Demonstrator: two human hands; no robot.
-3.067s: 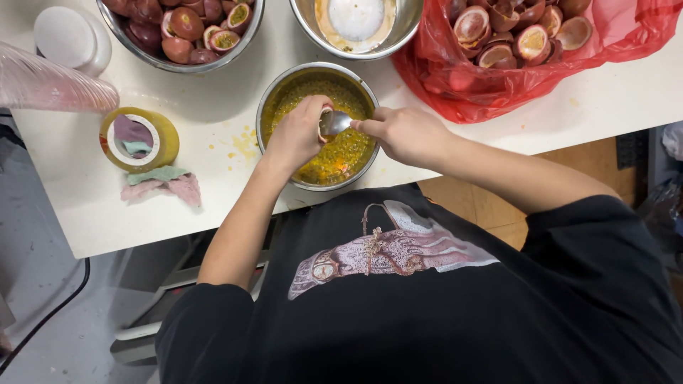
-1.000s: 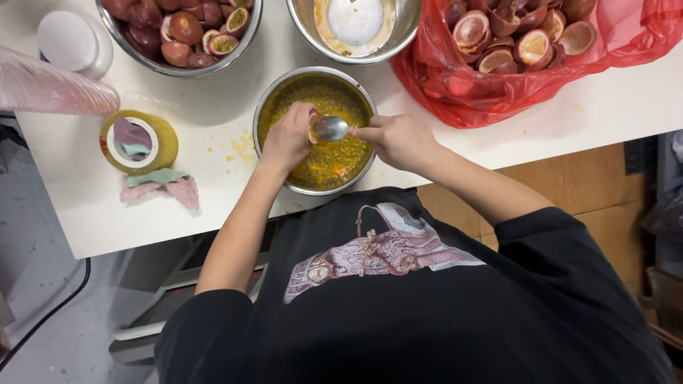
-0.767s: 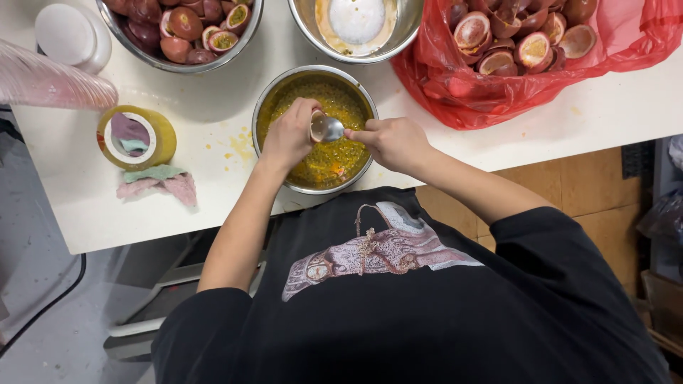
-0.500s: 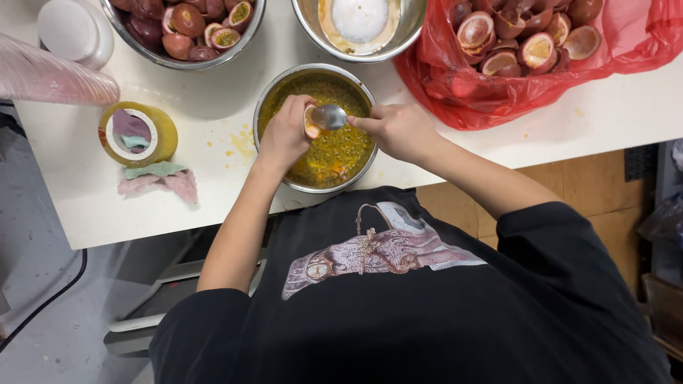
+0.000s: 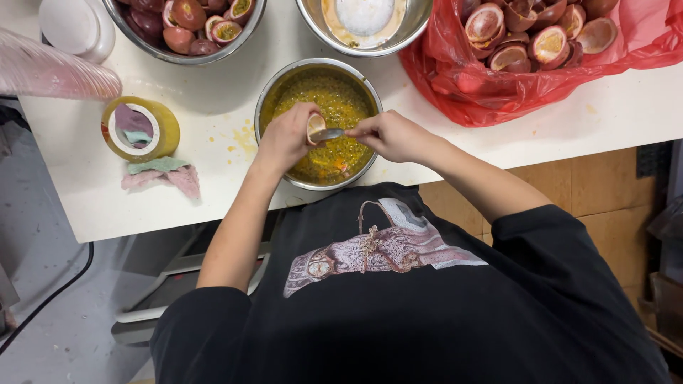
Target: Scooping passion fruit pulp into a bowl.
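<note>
My left hand (image 5: 284, 139) grips a halved passion fruit (image 5: 315, 126) over a steel bowl (image 5: 270, 89) of yellow pulp with seeds. My right hand (image 5: 393, 136) holds a metal spoon (image 5: 329, 134) whose bowl sits at the open face of the fruit half. Both hands hover above the near side of the bowl, close together.
A steel bowl of halved passion fruit (image 5: 192, 21) stands at the back left, and another steel bowl with a white disc (image 5: 364, 14) behind the pulp. A red bag of emptied shells (image 5: 526, 50) lies at the right. A yellow tape roll (image 5: 140, 128), cloth scraps (image 5: 160, 174) and stacked clear cups (image 5: 50, 71) are at the left.
The spoon has swung from lying above the fruit half to digging into its open face. Both hands stay over the pulp bowl, shifted slightly.
</note>
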